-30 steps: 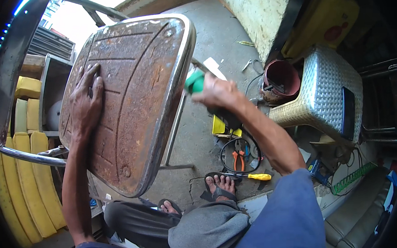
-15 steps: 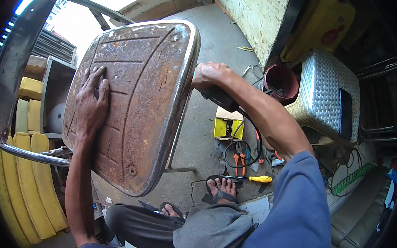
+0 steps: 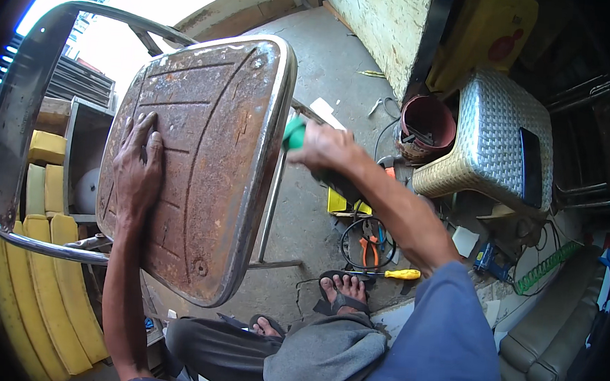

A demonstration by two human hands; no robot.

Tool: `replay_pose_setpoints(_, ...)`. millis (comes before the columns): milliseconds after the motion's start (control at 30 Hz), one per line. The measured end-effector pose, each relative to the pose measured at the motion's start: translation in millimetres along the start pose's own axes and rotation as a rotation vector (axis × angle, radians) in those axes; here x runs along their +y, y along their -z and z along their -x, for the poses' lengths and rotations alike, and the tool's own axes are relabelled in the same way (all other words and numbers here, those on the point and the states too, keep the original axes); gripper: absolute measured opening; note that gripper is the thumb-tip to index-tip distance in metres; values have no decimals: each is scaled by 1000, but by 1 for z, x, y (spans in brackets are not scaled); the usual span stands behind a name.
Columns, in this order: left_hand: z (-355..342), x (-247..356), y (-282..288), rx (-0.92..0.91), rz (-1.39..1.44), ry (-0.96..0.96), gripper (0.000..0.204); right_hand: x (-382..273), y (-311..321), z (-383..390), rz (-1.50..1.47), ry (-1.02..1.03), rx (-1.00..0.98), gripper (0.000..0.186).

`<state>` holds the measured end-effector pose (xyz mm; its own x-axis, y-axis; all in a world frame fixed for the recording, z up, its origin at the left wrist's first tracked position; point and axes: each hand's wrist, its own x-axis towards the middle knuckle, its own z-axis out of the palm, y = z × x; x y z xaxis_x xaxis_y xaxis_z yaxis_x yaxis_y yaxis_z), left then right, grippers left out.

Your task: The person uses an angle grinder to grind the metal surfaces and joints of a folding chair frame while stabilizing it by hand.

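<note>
A rusty metal chair seat panel [image 3: 178, 204] with a chromed rim stands tilted on edge in front of me, joined to a chair frame [image 3: 27, 111]. Flat against its rusty face lies my left hand [image 3: 137, 170], fingers stretched out. My right hand [image 3: 325, 148] is closed around a green and black corded power tool [image 3: 294, 132], just right of the panel's rim. The tool's working end is hidden, and motion blurs the hand, so I cannot tell whether the tool touches the panel. Its black cord [image 3: 347, 245] loops on the floor below.
Orange-handled pliers [image 3: 370, 250] and a yellow-handled screwdriver [image 3: 401, 274] lie near my foot. A yellow box [image 3: 337, 201] sits under my right forearm. To the right stand a reddish bucket [image 3: 428, 125] and a woven stool [image 3: 505, 112] bearing a phone [image 3: 528, 166]. Yellow cushions [image 3: 40, 244] are stacked left.
My right hand has drawn slightly back towards me and away from the panel's rim, showing more of the green tool. My left hand stays pressed flat on the panel.
</note>
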<state>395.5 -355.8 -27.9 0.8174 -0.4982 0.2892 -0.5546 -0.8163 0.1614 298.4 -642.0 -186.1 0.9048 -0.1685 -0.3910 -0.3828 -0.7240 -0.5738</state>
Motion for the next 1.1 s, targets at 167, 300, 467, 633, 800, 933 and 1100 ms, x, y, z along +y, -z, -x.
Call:
replay_pose_setpoints(167,-4,6,-1,-16,22,5,45,12,-10,15,-42,-48,24,79)
replay_pose_setpoints(300,0,1,3,4,-8,17,44,3,-87,106,-217,-38,-61,75)
replay_pose_setpoints(467,2,1,6,8,-19,21,44,18,-118,77,-463,-114,166,88)
replay_pose_setpoints(633,-3,1,-6,5,-10,2,45,43,-92,14,-970,-149,158,77)
replay_pose_setpoints(800,-2,0,0,-2,5,31,45,34,-202,84,-941,-136,128,78)
replay_pose_setpoints(933,8,-1,16,-2,-52,27,45,18,-189,73,-1166,-73,184,61)
replay_pose_setpoints(1100,-2,2,-2,-6,6,6,45,48,-132,19,-1344,-54,232,44)
